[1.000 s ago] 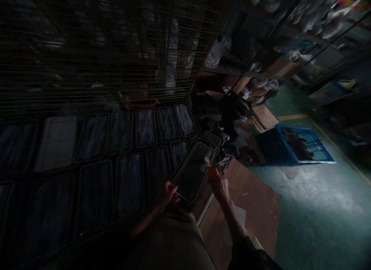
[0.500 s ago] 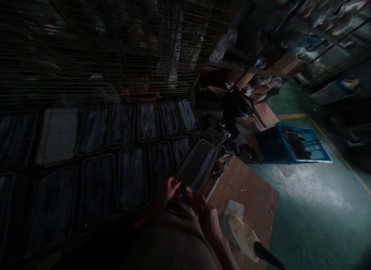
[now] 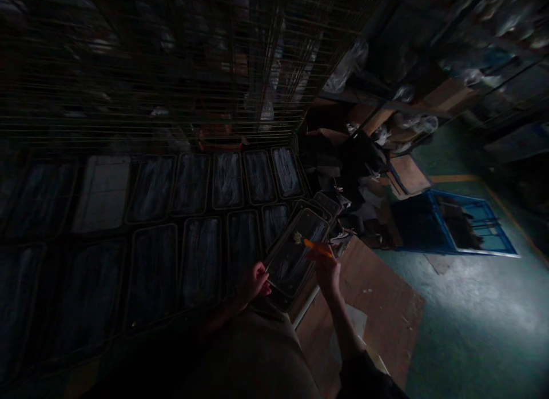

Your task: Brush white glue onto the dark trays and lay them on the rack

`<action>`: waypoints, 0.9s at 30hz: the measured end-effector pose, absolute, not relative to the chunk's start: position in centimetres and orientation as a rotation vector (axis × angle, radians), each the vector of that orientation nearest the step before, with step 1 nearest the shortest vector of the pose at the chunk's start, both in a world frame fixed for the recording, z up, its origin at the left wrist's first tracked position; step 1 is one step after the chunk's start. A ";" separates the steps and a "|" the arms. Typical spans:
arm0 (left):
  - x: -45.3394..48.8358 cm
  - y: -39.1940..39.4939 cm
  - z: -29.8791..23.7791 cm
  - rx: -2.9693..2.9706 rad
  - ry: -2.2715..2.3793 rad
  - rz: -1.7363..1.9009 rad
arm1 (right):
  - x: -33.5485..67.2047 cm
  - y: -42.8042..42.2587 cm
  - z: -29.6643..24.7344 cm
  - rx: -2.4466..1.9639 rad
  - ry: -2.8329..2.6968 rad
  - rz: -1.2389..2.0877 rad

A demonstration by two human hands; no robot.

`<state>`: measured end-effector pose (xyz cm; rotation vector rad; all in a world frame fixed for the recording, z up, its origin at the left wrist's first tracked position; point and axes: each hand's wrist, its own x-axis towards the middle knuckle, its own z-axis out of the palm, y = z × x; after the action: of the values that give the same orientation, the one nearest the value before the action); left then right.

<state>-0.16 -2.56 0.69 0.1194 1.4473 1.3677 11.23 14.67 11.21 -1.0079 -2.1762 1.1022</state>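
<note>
My right hand (image 3: 326,268) is closed round the orange handle of a brush (image 3: 317,248), whose pale bristles lie over a dark rectangular panel (image 3: 288,260). Whitish streaks show on the panel's right part. At the panel's lower left edge my left hand (image 3: 258,279) is closed, its thumb and fingers pinching the rim. The panel is tilted in view and rests on others like it. To the left lie rows of similar dark panels (image 3: 201,256) with whitish streaks, and one pale panel (image 3: 104,192).
A wire mesh rack (image 3: 206,96) rises behind the panels. On the right are a plywood board (image 3: 381,302) with a pale container (image 3: 375,359) partly behind my right arm, a blue crate (image 3: 454,224) on the green floor, and a cardboard box (image 3: 408,175). The scene is dim.
My right hand has moved up and right with the brush, from the panel's lower edge to over its middle. My left hand still grips the edge. The view has shifted slightly.
</note>
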 end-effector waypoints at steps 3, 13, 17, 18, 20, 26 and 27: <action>-0.1 -2.6 0.4 0.108 1.442 1.364 | 11.5 13.6 10.6 -0.909 -2.439 0.823; -0.3 -3.0 0.8 0.126 1.402 1.377 | 15.3 4.9 10.4 -0.926 -2.543 1.336; -0.3 -2.7 0.3 0.108 1.415 1.339 | 14.9 8.2 10.0 -1.061 -2.240 1.431; -0.3 -2.6 0.3 0.106 1.418 1.334 | 14.5 9.7 9.9 -1.080 -2.172 1.415; -0.3 -2.5 0.1 0.105 1.424 1.333 | 13.2 12.9 10.0 -1.097 -2.075 1.362; -0.3 -2.4 0.5 0.140 1.460 1.342 | 9.9 19.6 10.9 -1.086 -1.910 1.201; -0.3 -2.4 0.7 0.138 1.467 1.345 | 9.7 19.8 10.9 -1.092 -1.877 1.189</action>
<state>-0.30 -2.44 0.65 0.1381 1.4672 1.3445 9.73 19.82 10.94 -1.0916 -1.8769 1.1887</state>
